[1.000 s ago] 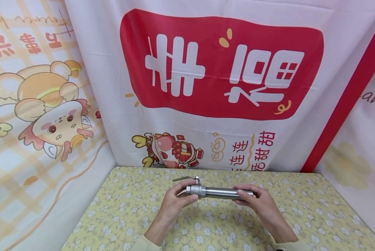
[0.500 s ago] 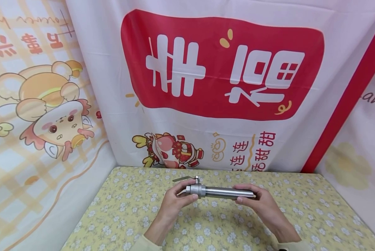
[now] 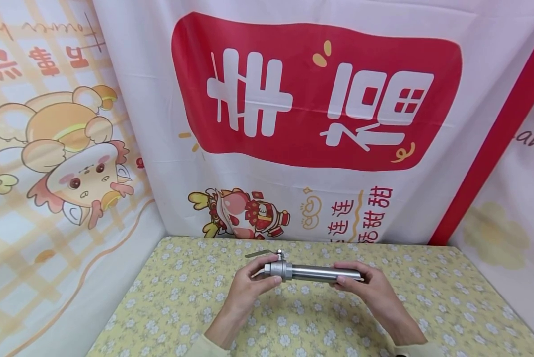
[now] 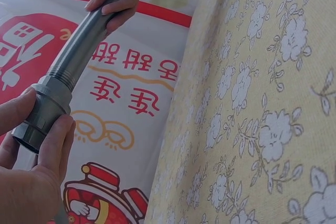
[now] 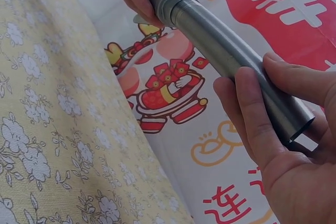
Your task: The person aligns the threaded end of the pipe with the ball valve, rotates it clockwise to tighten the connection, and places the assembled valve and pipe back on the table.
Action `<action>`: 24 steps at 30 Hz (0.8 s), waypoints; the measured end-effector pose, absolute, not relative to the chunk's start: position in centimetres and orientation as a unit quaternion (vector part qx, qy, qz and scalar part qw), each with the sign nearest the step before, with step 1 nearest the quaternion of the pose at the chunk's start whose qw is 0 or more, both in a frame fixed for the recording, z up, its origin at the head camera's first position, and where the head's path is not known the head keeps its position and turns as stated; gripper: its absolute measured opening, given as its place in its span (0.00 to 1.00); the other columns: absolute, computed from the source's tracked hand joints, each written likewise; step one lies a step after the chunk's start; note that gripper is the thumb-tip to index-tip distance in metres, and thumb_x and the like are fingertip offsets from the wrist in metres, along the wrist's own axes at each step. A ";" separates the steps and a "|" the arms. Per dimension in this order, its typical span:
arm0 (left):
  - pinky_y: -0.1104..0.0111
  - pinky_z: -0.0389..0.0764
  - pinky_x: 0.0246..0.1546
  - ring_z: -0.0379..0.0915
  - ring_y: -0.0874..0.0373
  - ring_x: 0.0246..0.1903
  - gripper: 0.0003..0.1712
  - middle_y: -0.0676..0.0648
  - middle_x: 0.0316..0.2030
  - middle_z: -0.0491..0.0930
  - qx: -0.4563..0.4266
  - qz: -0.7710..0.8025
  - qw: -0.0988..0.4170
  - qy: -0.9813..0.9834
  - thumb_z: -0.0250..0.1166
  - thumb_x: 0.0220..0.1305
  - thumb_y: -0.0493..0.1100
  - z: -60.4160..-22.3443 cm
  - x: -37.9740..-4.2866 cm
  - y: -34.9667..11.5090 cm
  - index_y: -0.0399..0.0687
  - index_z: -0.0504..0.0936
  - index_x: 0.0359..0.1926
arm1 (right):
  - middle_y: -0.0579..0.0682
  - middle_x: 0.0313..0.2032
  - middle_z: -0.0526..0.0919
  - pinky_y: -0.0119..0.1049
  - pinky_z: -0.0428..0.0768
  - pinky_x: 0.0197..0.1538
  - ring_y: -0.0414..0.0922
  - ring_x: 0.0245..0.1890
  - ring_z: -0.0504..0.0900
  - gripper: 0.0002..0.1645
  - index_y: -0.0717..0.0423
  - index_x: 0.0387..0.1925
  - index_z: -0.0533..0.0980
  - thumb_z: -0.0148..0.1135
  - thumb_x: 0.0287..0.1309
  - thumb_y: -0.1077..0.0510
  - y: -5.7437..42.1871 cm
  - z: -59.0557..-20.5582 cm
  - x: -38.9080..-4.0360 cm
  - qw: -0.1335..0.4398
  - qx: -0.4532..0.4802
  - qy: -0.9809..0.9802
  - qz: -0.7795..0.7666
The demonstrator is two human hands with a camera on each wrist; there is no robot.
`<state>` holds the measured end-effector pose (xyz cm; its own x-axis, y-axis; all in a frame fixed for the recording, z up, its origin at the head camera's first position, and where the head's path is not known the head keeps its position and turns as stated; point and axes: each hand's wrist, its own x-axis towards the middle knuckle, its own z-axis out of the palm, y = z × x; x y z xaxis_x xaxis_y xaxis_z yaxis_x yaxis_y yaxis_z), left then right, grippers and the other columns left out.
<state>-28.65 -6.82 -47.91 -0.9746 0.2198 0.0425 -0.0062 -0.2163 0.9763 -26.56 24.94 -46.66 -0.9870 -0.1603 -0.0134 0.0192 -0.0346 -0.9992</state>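
Valve (image 3: 279, 269), metal, with a hexagonal collar (image 3: 289, 271) and a thin lever (image 3: 258, 254) reaching out to the left; held in the air above the surface (image 3: 168, 307), within the left grip (image 3: 248, 286), whose thumb lies on the near side and fingers on the far side. Pipe (image 3: 313, 273), steel, plain and straight, lying roughly level, one end set in the collar; its other end, open and hollow in the right wrist view, sits at the right grip (image 3: 372, 283), narrowed round the tube with thumb and fingers on opposite sides. Thread (image 4: 61, 77), a short band on the pipe just outside the collar, visible in both wrist views. State of the work, by judgement: the two parts are brought together and lined up, and the joint looks at least started — some thread remains bare, so the seating seems unfinished, though how deep the pipe sits and how tightly it is held cannot be told. Setting: surface covered in yellow cloth with white flowers; behind it a hanging cloth (image 3: 142, 109) bearing a red panel (image 3: 309, 99); pale sleeves (image 3: 208, 347) at both wrists.
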 end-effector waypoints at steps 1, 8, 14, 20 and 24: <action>0.67 0.89 0.56 0.86 0.51 0.58 0.31 0.38 0.71 0.76 0.087 0.775 0.072 0.621 0.79 0.64 0.34 -47.9 -28.6 -6.8 0.41 0.84 0.68 | 0.51 0.56 0.89 0.48 0.89 0.63 0.48 0.52 0.92 0.26 0.62 0.66 0.81 0.73 0.71 0.60 24.9 -46.7 -26.6 0.062 -0.049 0.690 -0.719; 0.67 0.89 0.56 0.86 0.50 0.58 0.32 0.38 0.71 0.76 0.090 0.775 0.071 0.622 0.79 0.63 0.34 -47.9 -28.7 -6.8 0.40 0.84 0.68 | 0.53 0.55 0.87 0.44 0.90 0.61 0.50 0.52 0.93 0.25 0.63 0.66 0.81 0.73 0.71 0.59 24.7 -46.5 -26.6 0.061 -0.029 0.680 -0.730; 0.67 0.89 0.56 0.85 0.50 0.58 0.32 0.38 0.71 0.76 0.093 0.773 0.069 0.624 0.79 0.63 0.34 -48.0 -28.6 -6.9 0.40 0.84 0.68 | 0.53 0.55 0.87 0.43 0.90 0.60 0.49 0.51 0.93 0.25 0.63 0.66 0.81 0.73 0.72 0.59 24.5 -46.3 -26.6 0.059 -0.005 0.684 -0.727; 0.66 0.89 0.56 0.86 0.51 0.58 0.32 0.40 0.71 0.77 0.095 0.766 0.070 0.631 0.80 0.63 0.37 -48.2 -28.7 -7.0 0.43 0.84 0.68 | 0.53 0.56 0.88 0.43 0.91 0.59 0.47 0.50 0.92 0.27 0.65 0.66 0.82 0.74 0.71 0.57 24.3 -46.3 -26.7 0.045 0.004 0.697 -0.716; 0.66 0.89 0.56 0.85 0.51 0.59 0.32 0.39 0.71 0.76 0.098 0.769 0.071 0.628 0.80 0.63 0.37 -48.2 -28.7 -6.9 0.42 0.84 0.68 | 0.53 0.56 0.88 0.43 0.91 0.58 0.47 0.50 0.92 0.26 0.66 0.65 0.82 0.74 0.71 0.58 24.3 -46.4 -26.7 0.035 0.000 0.696 -0.717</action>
<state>-28.70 -6.88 -48.23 -0.9707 0.2325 0.0605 0.0129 -0.2008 0.9795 -26.71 24.25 -46.45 -0.9975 -0.0504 -0.0487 0.0502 -0.0295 -0.9983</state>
